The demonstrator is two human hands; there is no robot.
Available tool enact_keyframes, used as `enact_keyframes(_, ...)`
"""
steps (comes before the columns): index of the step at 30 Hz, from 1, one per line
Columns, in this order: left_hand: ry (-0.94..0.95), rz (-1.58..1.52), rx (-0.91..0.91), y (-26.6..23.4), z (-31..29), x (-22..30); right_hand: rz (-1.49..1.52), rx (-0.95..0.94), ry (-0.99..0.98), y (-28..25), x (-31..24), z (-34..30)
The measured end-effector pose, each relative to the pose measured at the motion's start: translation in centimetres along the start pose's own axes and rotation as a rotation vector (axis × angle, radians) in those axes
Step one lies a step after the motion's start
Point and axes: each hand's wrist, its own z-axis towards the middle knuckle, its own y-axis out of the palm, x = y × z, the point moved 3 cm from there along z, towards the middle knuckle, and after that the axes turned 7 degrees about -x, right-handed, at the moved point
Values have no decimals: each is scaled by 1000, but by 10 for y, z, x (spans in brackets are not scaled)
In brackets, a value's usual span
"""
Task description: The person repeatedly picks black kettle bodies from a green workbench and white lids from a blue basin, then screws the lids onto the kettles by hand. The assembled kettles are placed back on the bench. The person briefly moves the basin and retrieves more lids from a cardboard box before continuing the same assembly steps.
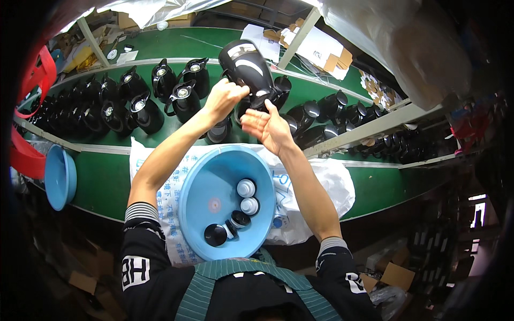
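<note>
A glossy black vacuum jug (249, 69) is tipped over in front of me, base up and away, mouth end down toward me. My left hand (227, 100) is closed at its handle side; the handle itself is mostly hidden by the fingers. Just below the mouth end is my right hand (269, 128), fingers stretched out and palm turned up; whether the thumb touches the jug I cannot tell. Beneath both forearms sits a light blue basin (187, 214). Several black-and-white stoppers (216, 234) lie inside it, some with the pale side up.
Rows of black jugs (145, 112) stand on the green bench (101, 200) to the left, with more jugs (331, 104) to the right. White printed sacking (332, 187) lies under the basin. Another blue basin (60, 177) leans at far left. A metal rail (358, 131) crosses on the right.
</note>
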Motion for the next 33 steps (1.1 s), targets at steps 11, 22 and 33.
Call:
enact_keyframes(11,-853,-1170,-216,209,-98,-139,-1983,-6,-462,-44,184,-100)
enact_keyframes(22,-1261,-40,-241,46,-178,-123,-2446,-152,-254,-63,234,-47)
enact_keyframes(33,-940,-631,110,-77,-185,-92,-1153,-294,-534,96,12,-51)
